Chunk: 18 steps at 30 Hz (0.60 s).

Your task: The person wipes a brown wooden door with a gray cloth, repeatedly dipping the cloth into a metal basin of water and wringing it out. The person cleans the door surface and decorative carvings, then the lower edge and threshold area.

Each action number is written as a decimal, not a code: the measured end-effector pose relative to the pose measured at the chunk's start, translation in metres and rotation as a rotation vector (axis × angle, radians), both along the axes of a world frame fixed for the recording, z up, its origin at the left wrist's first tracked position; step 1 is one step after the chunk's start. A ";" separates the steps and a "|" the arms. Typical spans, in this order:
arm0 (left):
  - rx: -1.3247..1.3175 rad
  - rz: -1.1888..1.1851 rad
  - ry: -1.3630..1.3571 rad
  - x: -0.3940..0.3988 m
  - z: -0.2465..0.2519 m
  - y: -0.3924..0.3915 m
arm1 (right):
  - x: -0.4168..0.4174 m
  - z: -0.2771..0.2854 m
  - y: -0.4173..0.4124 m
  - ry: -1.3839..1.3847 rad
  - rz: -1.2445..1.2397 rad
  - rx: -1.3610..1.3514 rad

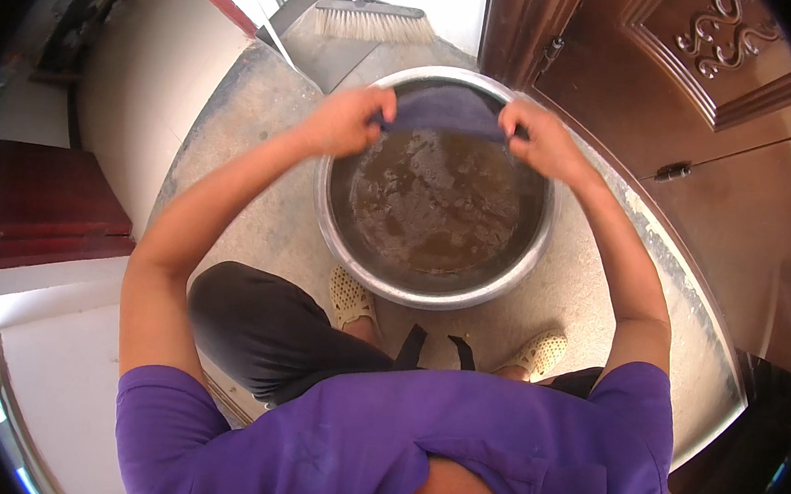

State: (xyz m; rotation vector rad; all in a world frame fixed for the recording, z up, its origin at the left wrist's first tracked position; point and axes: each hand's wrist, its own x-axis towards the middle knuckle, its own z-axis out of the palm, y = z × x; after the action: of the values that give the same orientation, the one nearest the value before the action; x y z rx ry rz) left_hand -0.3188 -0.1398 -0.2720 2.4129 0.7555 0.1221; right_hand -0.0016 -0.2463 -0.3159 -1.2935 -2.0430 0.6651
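A dark purple cloth is stretched between my two hands over the far side of a round metal basin. My left hand pinches its left end near the basin's far left rim, slightly blurred. The right end is gripped between thumb and fingers of my right hand, by the far right rim. Murky brown water with patches of froth or film lies in the basin below the cloth. Whether the cloth's lower edge touches the water cannot be told.
Beyond the basin, a broom with pale bristles rests by a grey dustpan. A brown carved door stands on the right, a dark red wooden piece at the left. My feet in yellow perforated clogs flank the basin's near side.
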 end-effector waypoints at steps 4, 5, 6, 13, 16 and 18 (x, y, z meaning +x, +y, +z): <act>0.019 -0.376 0.235 -0.012 -0.079 -0.044 | -0.010 -0.053 -0.040 -0.427 0.205 -0.256; 0.003 -0.412 0.257 -0.019 -0.094 -0.049 | -0.011 -0.068 -0.045 -0.447 0.211 -0.279; -0.013 -0.448 0.278 -0.026 -0.109 -0.050 | -0.012 -0.081 -0.048 -0.467 0.216 -0.303; -0.035 0.086 0.354 -0.003 -0.146 -0.010 | -0.023 -0.100 0.002 -0.369 -0.273 -0.157; -0.081 0.174 0.434 0.027 -0.165 -0.022 | -0.048 -0.125 0.023 -0.339 -0.311 0.011; -0.050 0.209 0.477 0.044 -0.175 -0.037 | -0.065 -0.155 0.023 -0.434 -0.374 -0.036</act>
State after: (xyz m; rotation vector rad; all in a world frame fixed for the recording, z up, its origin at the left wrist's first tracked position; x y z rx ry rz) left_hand -0.2747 -0.1769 -0.4472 2.3315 1.2055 -0.3989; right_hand -0.0667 -0.2234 -0.4709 -1.9092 -2.0276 0.2643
